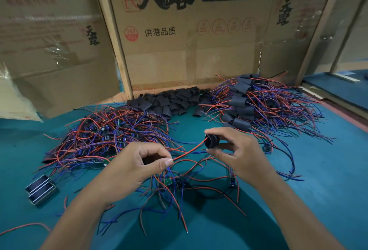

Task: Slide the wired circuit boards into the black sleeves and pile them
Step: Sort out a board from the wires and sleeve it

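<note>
A black sleeve [212, 140] is held up over the green table [328, 170], its round open mouth turned toward the left hand, long axis running left to right. A red wire [188, 151] slants from that mouth down-left to the left hand [139, 162], pinched between thumb and curled fingers. The right hand [237, 150] grips the sleeve between thumb and forefinger, wrist angled inward. Bare wired boards [103, 136] lie heaped at left, empty sleeves [171, 100] behind, sleeved boards [251, 102] piled at right.
</note>
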{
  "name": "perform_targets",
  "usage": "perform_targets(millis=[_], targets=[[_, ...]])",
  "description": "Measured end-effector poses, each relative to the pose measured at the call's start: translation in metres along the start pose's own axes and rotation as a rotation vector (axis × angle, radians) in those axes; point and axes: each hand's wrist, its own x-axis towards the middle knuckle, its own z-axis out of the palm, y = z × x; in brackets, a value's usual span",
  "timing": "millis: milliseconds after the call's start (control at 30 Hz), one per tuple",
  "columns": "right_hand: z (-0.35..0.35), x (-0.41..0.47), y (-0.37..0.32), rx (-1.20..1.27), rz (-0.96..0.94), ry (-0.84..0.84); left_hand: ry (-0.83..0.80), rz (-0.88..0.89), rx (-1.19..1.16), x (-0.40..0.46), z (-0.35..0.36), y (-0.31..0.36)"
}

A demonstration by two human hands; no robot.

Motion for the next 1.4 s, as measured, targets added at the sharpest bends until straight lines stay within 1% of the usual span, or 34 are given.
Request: perform_targets(millis=[167, 267, 333, 467, 533, 567, 633, 733, 833, 933, 1000, 1067, 1133, 1300, 1400], targets=[[0.002, -0.001, -0.001, 0.084, 0.016, -0.013, -0.008, -0.025, -0.002, 0.001, 0.001, 0.001], [0.002, -0.001, -0.006, 0.049, -0.022, -0.007, -0.004, -0.052, -0.009, 0.001, 0.001, 0.000], [0.001, -0.001, -0.009, -0.083, -0.108, -0.014, -0.006, -0.060, 0.004, 0.001, 0.002, 0.000], [0.009, 0.001, -0.016, -0.474, -0.327, -0.043, -0.001, -0.072, 0.075, 0.004, 0.010, -0.001], [0.020, -0.001, -0.020, -0.542, -0.397, -0.088, 0.014, -0.061, 0.145, 0.005, 0.017, -0.001], [0.026, -0.003, -0.022, -0.525, -0.391, -0.126, 0.025, -0.048, 0.171, 0.006, 0.020, 0.000], [0.033, -0.007, -0.023, -0.427, -0.307, -0.197, 0.032, -0.026, 0.212, 0.005, 0.025, 0.001], [0.033, -0.009, -0.019, -0.275, -0.177, -0.247, 0.013, -0.056, 0.238, 0.002, 0.025, 0.001], [0.030, -0.008, -0.016, -0.256, -0.136, -0.238, 0.022, -0.105, 0.149, 0.001, 0.024, 0.001], [0.026, -0.007, -0.014, -0.243, -0.116, -0.189, 0.105, -0.139, 0.063, 0.005, 0.024, -0.001], [0.024, -0.006, -0.013, -0.239, -0.107, -0.162, 0.149, -0.185, 0.067, 0.007, 0.020, -0.004], [0.022, -0.005, -0.013, -0.242, -0.111, -0.158, 0.139, -0.197, 0.068, 0.007, 0.018, -0.004], [0.021, -0.006, -0.013, -0.246, -0.111, -0.167, 0.121, -0.190, -0.034, 0.006, 0.018, -0.001], [0.019, -0.005, -0.013, -0.261, -0.096, -0.165, 0.139, -0.178, -0.277, 0.005, 0.019, 0.003], [0.018, -0.005, -0.014, -0.256, -0.091, -0.178, 0.159, -0.164, -0.311, 0.005, 0.018, 0.001]])
